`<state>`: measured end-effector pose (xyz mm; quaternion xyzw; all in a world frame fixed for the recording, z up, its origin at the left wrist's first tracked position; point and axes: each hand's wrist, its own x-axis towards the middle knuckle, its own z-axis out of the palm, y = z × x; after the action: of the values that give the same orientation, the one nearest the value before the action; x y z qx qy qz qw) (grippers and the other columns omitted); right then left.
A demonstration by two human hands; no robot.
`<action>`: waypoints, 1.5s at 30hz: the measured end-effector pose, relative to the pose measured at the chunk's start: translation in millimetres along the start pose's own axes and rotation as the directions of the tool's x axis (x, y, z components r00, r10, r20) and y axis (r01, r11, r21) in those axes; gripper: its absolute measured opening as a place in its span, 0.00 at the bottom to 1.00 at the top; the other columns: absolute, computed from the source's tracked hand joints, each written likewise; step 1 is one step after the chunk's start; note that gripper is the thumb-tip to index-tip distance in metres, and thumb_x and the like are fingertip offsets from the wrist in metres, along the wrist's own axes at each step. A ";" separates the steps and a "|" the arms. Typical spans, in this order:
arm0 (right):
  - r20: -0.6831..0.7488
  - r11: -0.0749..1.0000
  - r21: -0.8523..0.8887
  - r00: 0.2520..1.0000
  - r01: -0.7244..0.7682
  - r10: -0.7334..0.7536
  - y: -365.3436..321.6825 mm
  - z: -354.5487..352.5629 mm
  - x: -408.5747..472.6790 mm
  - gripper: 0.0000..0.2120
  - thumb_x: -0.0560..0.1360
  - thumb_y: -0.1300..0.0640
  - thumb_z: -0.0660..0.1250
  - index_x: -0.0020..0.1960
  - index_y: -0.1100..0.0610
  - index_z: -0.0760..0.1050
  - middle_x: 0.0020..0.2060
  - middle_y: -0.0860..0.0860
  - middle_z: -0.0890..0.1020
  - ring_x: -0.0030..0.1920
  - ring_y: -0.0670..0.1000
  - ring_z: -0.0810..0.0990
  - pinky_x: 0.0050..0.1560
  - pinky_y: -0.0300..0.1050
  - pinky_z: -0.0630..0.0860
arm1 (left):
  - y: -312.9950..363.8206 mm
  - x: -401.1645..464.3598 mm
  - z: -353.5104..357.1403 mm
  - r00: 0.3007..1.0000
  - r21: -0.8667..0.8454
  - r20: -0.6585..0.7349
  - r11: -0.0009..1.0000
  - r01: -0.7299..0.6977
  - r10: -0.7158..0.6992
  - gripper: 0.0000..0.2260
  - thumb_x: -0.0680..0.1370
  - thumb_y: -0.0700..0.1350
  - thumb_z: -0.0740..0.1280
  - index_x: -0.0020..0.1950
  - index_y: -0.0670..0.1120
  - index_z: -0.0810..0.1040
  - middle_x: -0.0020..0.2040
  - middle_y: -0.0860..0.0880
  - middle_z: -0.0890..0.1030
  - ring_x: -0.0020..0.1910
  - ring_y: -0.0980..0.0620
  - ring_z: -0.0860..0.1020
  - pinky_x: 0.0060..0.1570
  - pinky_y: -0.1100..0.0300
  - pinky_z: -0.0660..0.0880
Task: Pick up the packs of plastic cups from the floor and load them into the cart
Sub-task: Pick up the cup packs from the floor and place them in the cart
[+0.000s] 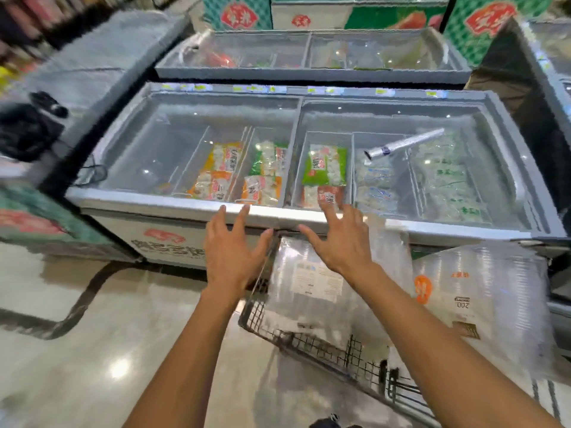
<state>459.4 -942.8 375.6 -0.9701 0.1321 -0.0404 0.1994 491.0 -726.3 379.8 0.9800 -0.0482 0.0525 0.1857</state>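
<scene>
A black wire cart [324, 347] stands in front of a chest freezer, at lower centre right. Two clear packs of plastic cups lie in it: one pack [312, 291] with a white label on the left, another pack [482, 291] with an orange logo on the right. My left hand [230, 251] hovers over the cart's left rim with fingers spread, holding nothing. Just above the left pack, my right hand [340, 242] is also spread and empty. The view is blurred.
A glass-topped chest freezer [185, 206] with bags of frozen food fills the middle; a rolled sleeve of bags [404, 143] lies on its lid. More freezers stand behind and to the left. Glossy floor [108, 350] stretches at lower left.
</scene>
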 end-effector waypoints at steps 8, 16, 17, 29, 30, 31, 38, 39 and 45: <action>0.024 0.945 -0.003 0.944 0.328 -0.328 -201.6 45.4 -66.2 0.45 0.72 0.21 0.47 0.79 0.46 0.65 0.70 0.64 0.71 0.70 0.66 0.69 0.68 0.63 0.70 | -180.7 -85.7 -129.3 0.952 0.073 -0.182 0.962 0.264 -0.248 0.34 0.78 0.70 0.61 0.81 0.55 0.64 0.81 0.38 0.61 0.78 0.36 0.59 0.74 0.36 0.62; 0.085 0.774 0.091 0.770 0.626 -0.632 -392.7 104.8 -161.9 0.43 0.72 0.22 0.49 0.76 0.47 0.68 0.65 0.62 0.73 0.65 0.64 0.72 0.63 0.60 0.72 | -341.6 -212.8 -222.6 0.769 -0.011 -0.351 0.823 0.567 -0.534 0.35 0.77 0.72 0.60 0.81 0.58 0.64 0.81 0.40 0.61 0.79 0.36 0.57 0.75 0.36 0.61; 0.091 0.744 0.109 0.739 0.659 -0.668 -413.5 114.2 -173.0 0.43 0.72 0.22 0.49 0.76 0.47 0.68 0.65 0.62 0.74 0.64 0.64 0.72 0.63 0.60 0.72 | -359.1 -227.9 -229.5 0.739 -0.023 -0.373 0.802 0.597 -0.561 0.35 0.77 0.71 0.61 0.81 0.58 0.64 0.81 0.41 0.61 0.79 0.36 0.58 0.75 0.36 0.61; 0.246 0.436 0.239 0.380 0.868 -0.892 -636.5 246.4 -257.9 0.39 0.76 0.24 0.56 0.79 0.46 0.63 0.70 0.64 0.70 0.68 0.65 0.71 0.64 0.59 0.72 | -544.3 -336.8 -271.4 0.379 -0.128 -0.427 0.470 0.873 -0.821 0.35 0.77 0.71 0.60 0.82 0.58 0.62 0.82 0.44 0.60 0.80 0.41 0.56 0.74 0.39 0.61; 0.241 0.407 0.257 0.349 0.877 -0.905 -656.4 257.1 -258.3 0.39 0.76 0.25 0.57 0.80 0.46 0.62 0.71 0.64 0.69 0.69 0.65 0.70 0.65 0.59 0.71 | -560.9 -336.6 -274.1 0.352 -0.138 -0.422 0.443 0.886 -0.835 0.35 0.78 0.71 0.60 0.82 0.58 0.62 0.82 0.44 0.60 0.80 0.41 0.55 0.74 0.39 0.61; 0.245 0.380 0.266 0.319 0.886 -0.915 -676.5 267.9 -258.1 0.39 0.76 0.25 0.57 0.80 0.45 0.61 0.72 0.63 0.69 0.70 0.64 0.70 0.66 0.59 0.71 | -576.9 -335.3 -276.9 0.325 -0.148 -0.419 0.417 0.897 -0.848 0.35 0.78 0.71 0.60 0.82 0.58 0.62 0.82 0.44 0.59 0.80 0.41 0.55 0.75 0.39 0.60; 0.309 0.235 0.326 0.132 0.916 -0.942 -808.2 350.1 -261.9 0.39 0.76 0.24 0.56 0.80 0.44 0.61 0.72 0.62 0.69 0.70 0.63 0.70 0.67 0.59 0.71 | -676.1 -327.8 -289.7 0.131 -0.250 -0.400 0.246 0.937 -0.907 0.35 0.78 0.71 0.60 0.82 0.59 0.61 0.82 0.44 0.60 0.80 0.41 0.56 0.74 0.38 0.63; 0.317 0.217 0.335 0.108 0.917 -0.942 -824.2 360.8 -264.7 0.39 0.76 0.24 0.56 0.80 0.44 0.61 0.72 0.62 0.70 0.70 0.62 0.71 0.66 0.59 0.72 | -688.9 -328.1 -290.8 0.106 -0.263 -0.391 0.221 0.939 -0.914 0.35 0.78 0.72 0.60 0.82 0.59 0.61 0.82 0.43 0.60 0.80 0.41 0.57 0.74 0.38 0.63; 0.393 0.155 0.378 -0.006 0.913 -0.919 -922.8 434.4 -288.8 0.38 0.76 0.26 0.59 0.80 0.45 0.62 0.72 0.62 0.69 0.70 0.63 0.70 0.66 0.59 0.72 | -788.3 -331.8 -292.1 -0.028 -0.351 -0.325 0.093 0.932 -0.945 0.35 0.77 0.72 0.60 0.82 0.59 0.61 0.82 0.43 0.60 0.79 0.40 0.58 0.73 0.39 0.65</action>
<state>460.2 116.5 336.6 -0.7800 -0.5943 0.1169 0.1574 227.5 136.6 327.2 0.6999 0.6713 0.1527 0.1901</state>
